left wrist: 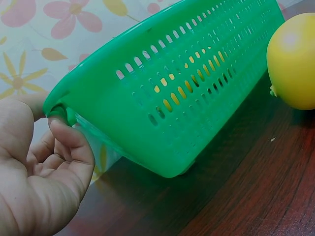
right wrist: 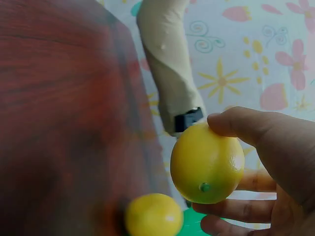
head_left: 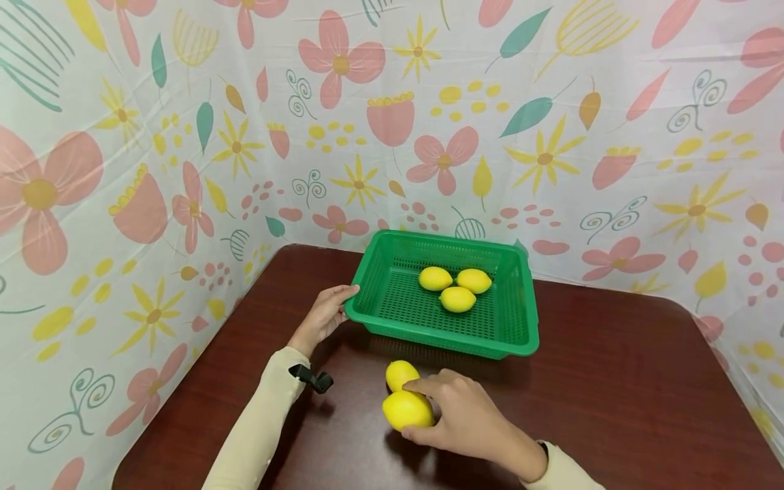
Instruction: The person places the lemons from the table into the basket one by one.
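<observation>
My left hand [head_left: 322,315] grips the left rim of a green plastic basket [head_left: 441,338], thumb over the edge and fingers curled below it, as the left wrist view shows. Three lemons [head_left: 458,299] lie together inside the basket toward its right half. In front of the basket, my right hand [head_left: 463,415] pinches a lemon [head_left: 407,410] between thumb and fingers; in the right wrist view this lemon [right wrist: 206,164] shows its green stem end. Just behind it another lemon [head_left: 401,374] sits on the table, partly covered by the held one in the head view.
The dark reddish-brown wooden table [head_left: 600,381] carries the basket near its back edge. A flower-printed cloth [head_left: 441,88] hangs behind and along the left side. A black strap mount [head_left: 311,378] sticks out from the left wrist.
</observation>
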A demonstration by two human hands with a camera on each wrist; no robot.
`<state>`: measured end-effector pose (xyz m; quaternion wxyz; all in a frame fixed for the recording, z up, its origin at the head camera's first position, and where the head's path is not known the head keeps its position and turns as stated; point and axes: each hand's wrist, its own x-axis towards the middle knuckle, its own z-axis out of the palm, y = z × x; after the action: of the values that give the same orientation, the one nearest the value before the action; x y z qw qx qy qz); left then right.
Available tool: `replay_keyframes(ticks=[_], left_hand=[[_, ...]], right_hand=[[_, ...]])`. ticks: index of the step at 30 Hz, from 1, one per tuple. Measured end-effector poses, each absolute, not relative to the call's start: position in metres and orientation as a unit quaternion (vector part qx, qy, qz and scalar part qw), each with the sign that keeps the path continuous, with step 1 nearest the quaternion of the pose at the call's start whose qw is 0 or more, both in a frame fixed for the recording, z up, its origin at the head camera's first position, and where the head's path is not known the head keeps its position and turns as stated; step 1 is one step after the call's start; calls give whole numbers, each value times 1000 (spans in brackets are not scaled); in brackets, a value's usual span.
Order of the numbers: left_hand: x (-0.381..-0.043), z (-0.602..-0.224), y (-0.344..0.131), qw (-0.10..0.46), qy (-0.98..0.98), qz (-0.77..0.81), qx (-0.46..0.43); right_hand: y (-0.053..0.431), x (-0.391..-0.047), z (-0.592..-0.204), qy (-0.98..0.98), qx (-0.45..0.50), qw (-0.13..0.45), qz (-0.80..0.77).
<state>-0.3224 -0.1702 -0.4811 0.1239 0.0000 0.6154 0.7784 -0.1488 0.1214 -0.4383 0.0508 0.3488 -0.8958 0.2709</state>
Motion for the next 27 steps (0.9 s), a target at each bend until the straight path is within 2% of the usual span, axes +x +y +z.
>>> replay_keyframes(ticks=[11, 19, 27], left_hand=[[-322, -481, -170, 123, 617, 777, -2], [-321, -482, -170, 126, 615, 778, -2], [-322, -481, -170, 127, 613, 780, 4]], right_hand=[[137, -178, -378, -907, 354, 55, 220], [150, -219, -341, -901, 366, 5, 231], [152, -264, -327, -900, 388, -20, 198]])
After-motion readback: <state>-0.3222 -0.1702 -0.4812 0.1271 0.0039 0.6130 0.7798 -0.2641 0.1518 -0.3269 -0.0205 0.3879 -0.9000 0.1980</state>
